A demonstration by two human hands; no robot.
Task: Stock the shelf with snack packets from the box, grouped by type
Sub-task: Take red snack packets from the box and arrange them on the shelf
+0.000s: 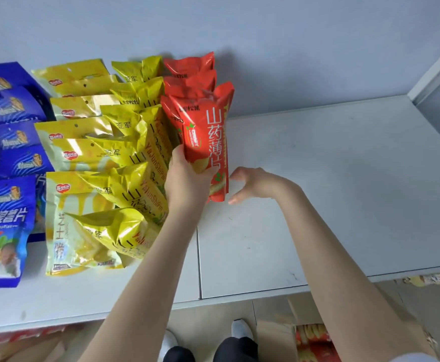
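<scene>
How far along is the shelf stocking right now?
Done: blue packets, pale yellow packets and gold packets stand in separate rows on the shelf. In hand: the left grip holds a red packet at the front of the red row, with the right grip open beside it. Left: the box on the floor shows more packets inside.
</scene>
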